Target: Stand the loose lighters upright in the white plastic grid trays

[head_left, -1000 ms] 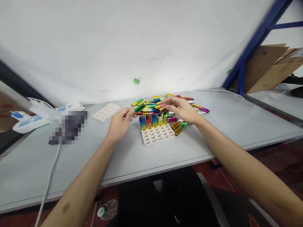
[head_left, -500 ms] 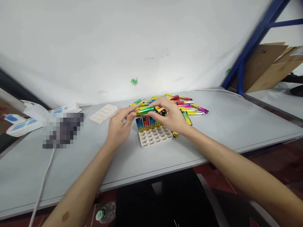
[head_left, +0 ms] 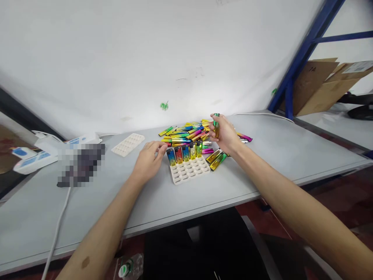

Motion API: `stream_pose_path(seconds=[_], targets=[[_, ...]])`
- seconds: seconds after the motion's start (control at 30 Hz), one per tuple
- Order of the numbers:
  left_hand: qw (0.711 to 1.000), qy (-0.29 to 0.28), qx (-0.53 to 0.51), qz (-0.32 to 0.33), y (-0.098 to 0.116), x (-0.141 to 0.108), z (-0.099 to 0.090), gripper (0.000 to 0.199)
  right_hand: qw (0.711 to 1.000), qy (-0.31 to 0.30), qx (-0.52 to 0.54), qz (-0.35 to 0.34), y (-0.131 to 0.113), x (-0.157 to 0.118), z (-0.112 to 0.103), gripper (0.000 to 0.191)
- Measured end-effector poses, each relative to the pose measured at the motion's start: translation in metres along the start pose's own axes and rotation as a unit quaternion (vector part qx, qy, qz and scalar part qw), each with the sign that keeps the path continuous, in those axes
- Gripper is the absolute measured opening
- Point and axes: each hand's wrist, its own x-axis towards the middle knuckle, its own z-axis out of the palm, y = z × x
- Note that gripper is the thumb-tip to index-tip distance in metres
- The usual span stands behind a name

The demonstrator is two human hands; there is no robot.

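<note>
My right hand [head_left: 223,133] is closed around a green and gold lighter [head_left: 216,126], raised upright over the right part of a heap of shiny lighters [head_left: 186,134]. At the left rear corner of a white slotted tray [head_left: 190,171] rests my left hand [head_left: 150,160], its fingers bent, thumb and forefinger slightly apart, and nothing visible held. Its fingertips are close to a blue lighter [head_left: 171,157]; whether they touch it I cannot tell. Several lighters stand upright along the tray's back row, including a red one [head_left: 178,154] and a green-yellow one [head_left: 199,148]. The front slots show bare.
A second white tray [head_left: 128,144] lies at the left. Beyond it are a power strip [head_left: 37,160], a pixelated dark object [head_left: 83,165] and a white cable [head_left: 60,225]. A wall stands behind; cardboard boxes [head_left: 326,89] sit past a blue frame [head_left: 288,97] at right.
My right hand has moved right and away from my left hand, turning the green lighter upright. My left hand has let go of that lighter. A green-yellow lighter in the row's right end now shows.
</note>
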Motion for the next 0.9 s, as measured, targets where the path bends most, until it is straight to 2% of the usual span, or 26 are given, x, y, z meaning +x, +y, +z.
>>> stream_pose_path(seconds=[0.23,0.37,0.53,0.9], targets=[[0.999,-0.033,0.019,-0.001,-0.0036,0.0003,0.0020,0.038,0.996,-0.026,-0.047,0.077,0.0077,0.0025,-0.0041,0.058],[0.999,-0.035,0.020,-0.002,-0.0040,0.0000,0.0021,0.035,0.994,-0.008,-0.054,0.094,0.0095,-0.0006,-0.0001,0.051],[0.999,-0.034,0.024,-0.005,-0.0029,-0.0006,0.0007,0.035,0.996,-0.013,-0.039,0.083,0.0064,-0.0046,0.0022,0.041],[0.999,-0.039,0.020,-0.001,-0.0028,-0.0007,-0.0002,0.035,0.994,-0.007,-0.058,0.092,0.0098,-0.0051,0.0032,0.050]])
